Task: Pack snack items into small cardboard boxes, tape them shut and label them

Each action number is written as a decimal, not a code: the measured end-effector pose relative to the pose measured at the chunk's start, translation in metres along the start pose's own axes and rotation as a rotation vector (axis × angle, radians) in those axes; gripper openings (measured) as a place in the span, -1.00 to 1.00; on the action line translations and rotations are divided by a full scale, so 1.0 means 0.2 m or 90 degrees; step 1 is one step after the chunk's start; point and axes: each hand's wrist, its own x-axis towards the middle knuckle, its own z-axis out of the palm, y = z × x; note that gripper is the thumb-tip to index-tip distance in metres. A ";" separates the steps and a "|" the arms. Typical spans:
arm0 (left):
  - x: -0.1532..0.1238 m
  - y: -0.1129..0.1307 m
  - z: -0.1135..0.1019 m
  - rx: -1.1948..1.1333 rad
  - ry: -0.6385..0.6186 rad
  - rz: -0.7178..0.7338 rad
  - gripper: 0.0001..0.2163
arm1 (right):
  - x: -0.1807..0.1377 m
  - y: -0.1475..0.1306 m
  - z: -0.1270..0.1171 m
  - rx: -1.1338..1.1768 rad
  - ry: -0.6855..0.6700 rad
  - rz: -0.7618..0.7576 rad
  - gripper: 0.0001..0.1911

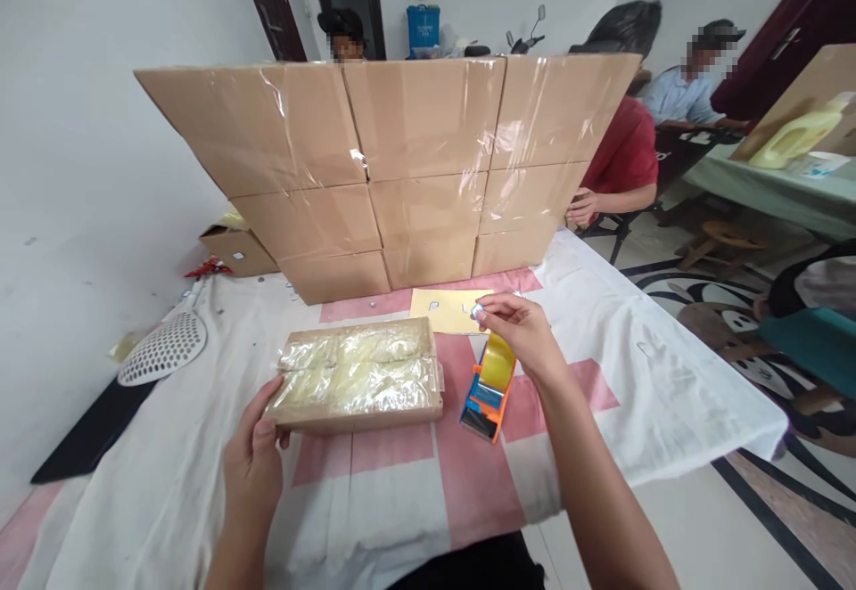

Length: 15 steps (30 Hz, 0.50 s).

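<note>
Your left forearm extends forward; your left hand [252, 461] grasps the near left corner of the box [358, 376], its fingers partly hidden. The box lies on the tablecloth [394, 492], shiny taped face upward. To its right, the yellow sheet [445, 309] lies beyond the tape dispenser [487, 403]. Your right forearm angles forward and inward; your right hand [520, 331] pinches a small white-and-blue piece [477, 311] between thumb and fingertips, at the sheet's right end.
</note>
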 end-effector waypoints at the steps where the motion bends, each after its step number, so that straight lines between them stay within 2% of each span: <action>1: 0.00 0.01 0.00 0.000 -0.002 0.000 -0.46 | -0.05 -0.01 0.03 0.028 0.011 0.013 -0.69; 6: 0.02 0.05 -0.02 -0.013 0.018 -0.012 -0.44 | -0.23 0.07 0.19 0.132 0.052 0.105 -0.69; 11: 0.02 0.05 -0.02 -0.035 0.043 -0.044 -0.37 | -0.30 0.20 0.33 0.243 0.108 0.135 -0.69; 15: 0.02 0.04 -0.02 -0.068 0.042 -0.038 -0.37 | -0.35 0.26 0.40 0.258 0.112 0.163 -0.66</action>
